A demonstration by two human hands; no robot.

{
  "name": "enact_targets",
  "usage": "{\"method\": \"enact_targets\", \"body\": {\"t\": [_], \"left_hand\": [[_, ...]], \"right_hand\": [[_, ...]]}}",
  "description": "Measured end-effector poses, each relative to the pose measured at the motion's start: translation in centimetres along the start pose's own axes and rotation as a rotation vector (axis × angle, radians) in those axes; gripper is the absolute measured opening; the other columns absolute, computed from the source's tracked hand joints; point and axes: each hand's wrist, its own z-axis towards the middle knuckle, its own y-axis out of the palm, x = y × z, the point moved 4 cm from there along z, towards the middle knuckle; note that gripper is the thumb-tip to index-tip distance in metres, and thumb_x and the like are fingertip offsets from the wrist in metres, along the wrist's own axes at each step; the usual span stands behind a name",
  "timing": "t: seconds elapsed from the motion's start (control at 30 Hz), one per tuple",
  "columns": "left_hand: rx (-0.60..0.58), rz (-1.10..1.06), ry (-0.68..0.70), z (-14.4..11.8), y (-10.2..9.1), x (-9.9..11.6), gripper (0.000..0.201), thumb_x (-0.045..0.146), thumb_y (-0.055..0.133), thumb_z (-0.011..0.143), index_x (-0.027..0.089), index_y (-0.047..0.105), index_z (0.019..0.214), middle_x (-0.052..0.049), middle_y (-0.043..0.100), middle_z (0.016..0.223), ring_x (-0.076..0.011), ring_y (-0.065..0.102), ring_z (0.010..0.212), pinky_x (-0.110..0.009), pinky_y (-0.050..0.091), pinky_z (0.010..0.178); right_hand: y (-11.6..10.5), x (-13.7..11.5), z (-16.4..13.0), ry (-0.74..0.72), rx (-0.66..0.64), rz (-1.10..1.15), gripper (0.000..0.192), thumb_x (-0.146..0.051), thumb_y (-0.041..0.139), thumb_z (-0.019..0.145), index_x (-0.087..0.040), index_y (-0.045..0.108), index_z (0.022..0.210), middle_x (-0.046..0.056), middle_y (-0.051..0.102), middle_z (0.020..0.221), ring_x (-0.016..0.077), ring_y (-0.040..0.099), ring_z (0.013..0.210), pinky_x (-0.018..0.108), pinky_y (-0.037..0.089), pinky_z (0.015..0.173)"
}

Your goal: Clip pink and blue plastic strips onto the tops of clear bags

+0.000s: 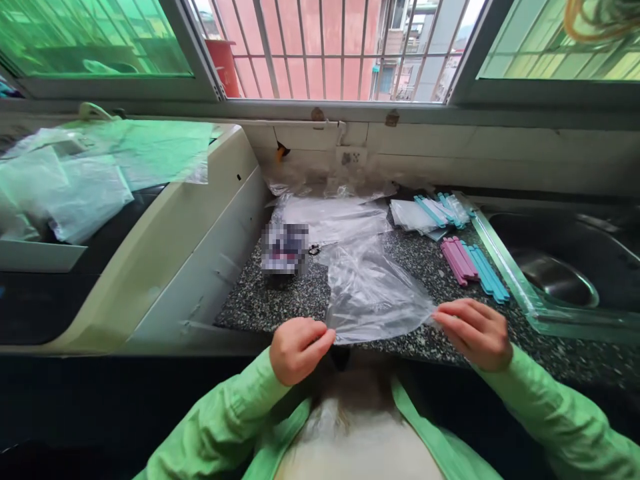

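A clear plastic bag (pixel 375 287) is stretched between my hands at the front edge of the speckled counter (pixel 295 300). My left hand (pixel 301 349) pinches its near left corner, fingers closed. At the opposite corner, my right hand (pixel 474 332) grips the film between thumb and fingers. Behind the bag lies a stack of clear plastic bags (pixel 330 217). Right of it are pink clip sticks (pixel 459 260) and blue clip sticks (pixel 486 272), side by side. Farther back, more blue sticks (pixel 434 212) rest with some small clear packets (pixel 406 215).
A blurred-out dark item (pixel 285 249) sits left of the bags. On the right is a dark sink (pixel 560 267) with a taped rim. A cream-coloured machine (pixel 200 227) with plastic sheets (pixel 95 193) on top stands at left. A barred window (pixel 325 53) and wall socket (pixel 351 157) are behind.
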Motion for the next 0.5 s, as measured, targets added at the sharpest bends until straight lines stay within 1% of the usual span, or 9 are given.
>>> {"method": "enact_targets", "body": {"t": [0.1, 0.17, 0.23, 0.33, 0.43, 0.5], "left_hand": [[-0.088, 0.028, 0.006, -2.5, 2.3, 1.0, 0.017, 0.009, 0.044, 0.079, 0.013, 0.058, 0.086, -0.005, 0.061, 0.070, -0.0115, 0.052, 0.059, -0.024, 0.041, 0.053], [-0.113, 0.033, -0.011, -3.5, 3.1, 1.4, 0.017, 0.010, 0.042, 0.080, 0.013, 0.058, 0.085, -0.005, 0.060, 0.070, -0.0113, 0.051, 0.058, -0.024, 0.040, 0.052], [-0.138, 0.041, -0.025, -4.1, 3.7, 1.7, 0.018, 0.010, 0.041, 0.080, 0.013, 0.058, 0.084, -0.004, 0.059, 0.069, -0.0111, 0.050, 0.058, -0.024, 0.038, 0.052], [-0.185, 0.061, -0.023, -4.4, 4.3, 2.1, 0.018, 0.011, 0.040, 0.081, 0.013, 0.057, 0.082, -0.004, 0.056, 0.067, -0.0112, 0.047, 0.056, -0.025, 0.036, 0.050], [-0.215, 0.063, 0.010, -4.1, 4.9, 2.7, 0.016, 0.013, 0.039, 0.082, 0.014, 0.055, 0.080, -0.003, 0.054, 0.064, -0.0115, 0.045, 0.055, -0.026, 0.033, 0.049], [-0.227, 0.058, 0.033, -3.8, 5.4, 3.2, 0.015, 0.014, 0.039, 0.082, 0.015, 0.054, 0.080, -0.002, 0.052, 0.063, -0.0116, 0.043, 0.055, -0.026, 0.031, 0.049]], "right_hand": [[1.4, -0.7, -3.0, 0.023, -0.080, -0.048, 0.019, -0.006, 0.054, 0.074, -0.020, 0.062, 0.085, 0.005, 0.065, 0.077, 0.0140, 0.057, 0.073, 0.027, 0.050, 0.066], [2.0, -0.9, -4.2, 0.026, -0.125, -0.071, 0.017, -0.007, 0.053, 0.075, -0.019, 0.062, 0.084, 0.005, 0.065, 0.078, 0.0140, 0.058, 0.073, 0.028, 0.050, 0.068], [2.0, -0.6, -4.8, 0.014, -0.162, -0.096, 0.016, -0.008, 0.052, 0.076, -0.019, 0.063, 0.082, 0.005, 0.065, 0.079, 0.0140, 0.058, 0.073, 0.028, 0.049, 0.069], [1.1, 0.3, -4.3, 0.012, -0.180, -0.164, 0.013, -0.010, 0.054, 0.076, -0.019, 0.062, 0.080, 0.004, 0.065, 0.078, 0.0137, 0.058, 0.071, 0.027, 0.049, 0.068], [0.0, 1.0, -2.6, 0.112, -0.091, -0.214, 0.009, -0.015, 0.057, 0.075, -0.019, 0.061, 0.082, 0.004, 0.063, 0.078, 0.0133, 0.058, 0.071, 0.025, 0.048, 0.068], [0.1, 0.5, -1.1, 0.178, -0.049, -0.189, 0.009, -0.019, 0.058, 0.076, -0.019, 0.061, 0.084, 0.004, 0.063, 0.079, 0.0131, 0.057, 0.073, 0.024, 0.047, 0.069]]}}
